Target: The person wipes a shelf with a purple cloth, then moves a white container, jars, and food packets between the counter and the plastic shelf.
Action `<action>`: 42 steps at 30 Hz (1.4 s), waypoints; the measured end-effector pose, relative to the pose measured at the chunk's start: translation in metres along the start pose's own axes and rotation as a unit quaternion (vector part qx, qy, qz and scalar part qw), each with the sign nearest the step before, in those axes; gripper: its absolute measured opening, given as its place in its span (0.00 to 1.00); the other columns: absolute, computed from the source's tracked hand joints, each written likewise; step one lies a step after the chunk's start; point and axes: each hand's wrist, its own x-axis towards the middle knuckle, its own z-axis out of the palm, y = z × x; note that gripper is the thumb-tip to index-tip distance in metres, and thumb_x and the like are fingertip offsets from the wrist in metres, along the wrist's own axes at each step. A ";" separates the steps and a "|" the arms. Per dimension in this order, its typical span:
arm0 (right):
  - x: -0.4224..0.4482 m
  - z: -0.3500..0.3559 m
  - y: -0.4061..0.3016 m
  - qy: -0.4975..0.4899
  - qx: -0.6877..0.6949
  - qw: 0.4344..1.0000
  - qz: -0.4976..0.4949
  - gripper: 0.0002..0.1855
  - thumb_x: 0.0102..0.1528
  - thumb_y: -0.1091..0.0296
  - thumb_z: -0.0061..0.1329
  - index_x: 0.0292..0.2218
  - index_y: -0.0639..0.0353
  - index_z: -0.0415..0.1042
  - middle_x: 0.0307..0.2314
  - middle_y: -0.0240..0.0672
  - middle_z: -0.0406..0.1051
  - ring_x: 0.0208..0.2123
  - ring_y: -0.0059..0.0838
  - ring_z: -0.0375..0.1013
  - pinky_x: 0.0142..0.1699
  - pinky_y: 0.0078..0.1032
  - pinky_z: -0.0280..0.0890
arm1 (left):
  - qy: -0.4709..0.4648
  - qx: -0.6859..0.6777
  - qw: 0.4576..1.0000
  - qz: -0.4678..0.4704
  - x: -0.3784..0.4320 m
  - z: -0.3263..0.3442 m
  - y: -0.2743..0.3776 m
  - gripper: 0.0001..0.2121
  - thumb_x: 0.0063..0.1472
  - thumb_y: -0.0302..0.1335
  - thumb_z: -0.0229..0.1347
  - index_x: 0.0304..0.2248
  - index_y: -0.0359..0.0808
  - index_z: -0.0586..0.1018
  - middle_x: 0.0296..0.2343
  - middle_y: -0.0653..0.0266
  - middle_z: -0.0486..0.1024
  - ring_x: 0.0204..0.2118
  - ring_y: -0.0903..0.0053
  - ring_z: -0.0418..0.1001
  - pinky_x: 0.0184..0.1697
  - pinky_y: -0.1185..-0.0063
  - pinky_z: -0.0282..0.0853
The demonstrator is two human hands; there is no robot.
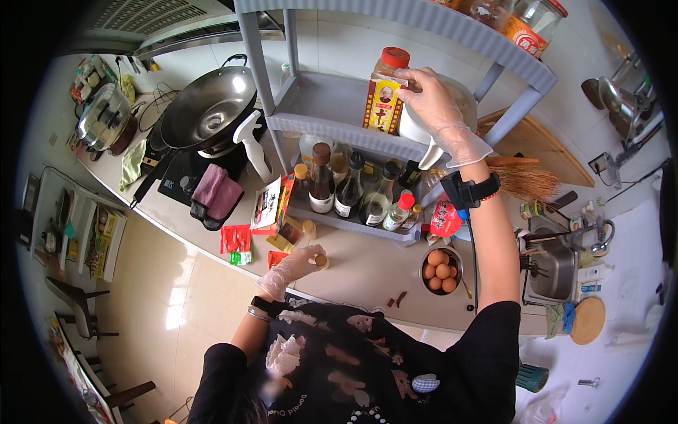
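Both my hands wear clear plastic gloves. My right hand (pixel 435 103) is raised to the middle tier of a grey plastic shelf rack (pixel 323 98), its fingers on the top corner of a red and yellow spice box (pixel 382 108) that bears writing. Behind the box stands a jar with a red lid (pixel 395 57); a white container (pixel 416 122) is partly hidden by my wrist. Low over the counter, my left hand (pixel 291 271) has its fingers around a small bottle with a brown cap (pixel 321 261). A similar small bottle (pixel 309 229) stands just beyond it.
Several sauce bottles (pixel 349 191) fill the lower tier. Seasoning packets (pixel 235 239) lie to the left, near a white spray bottle (pixel 254 146) and a wok (pixel 209 111) on a cooktop. At right are a bowl of eggs (pixel 440 271), a whisk broom (pixel 522 177) and a sink (pixel 553 259).
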 end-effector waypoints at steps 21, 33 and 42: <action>0.003 -0.006 -0.006 -0.023 -0.012 0.999 0.030 0.14 0.47 0.67 0.50 0.37 0.60 0.70 0.31 0.46 0.73 0.36 0.45 0.72 0.42 0.35 0.64 | 0.001 -0.008 1.000 0.000 0.002 0.003 -0.005 0.15 0.51 0.27 0.58 0.39 0.35 0.72 0.30 0.55 0.75 0.36 0.67 0.74 0.39 0.76 0.68; -0.052 -0.023 -0.053 0.148 -0.031 0.976 -0.160 0.13 0.47 0.72 0.53 0.37 0.59 0.70 0.34 0.38 0.70 0.39 0.40 0.70 0.43 0.31 0.64 | 0.042 -0.026 0.995 0.084 -0.006 -0.005 0.011 0.14 0.53 0.27 0.57 0.38 0.33 0.71 0.31 0.56 0.75 0.36 0.67 0.74 0.41 0.76 0.67; -0.203 0.072 -0.065 -0.117 0.153 0.981 -0.022 0.15 0.48 0.71 0.53 0.40 0.58 0.69 0.34 0.39 0.70 0.36 0.40 0.71 0.40 0.29 0.66 | 0.141 -0.146 0.978 0.054 -0.028 -0.049 0.087 0.22 0.55 0.34 0.58 0.43 0.30 0.66 0.36 0.56 0.74 0.38 0.70 0.74 0.42 0.77 0.68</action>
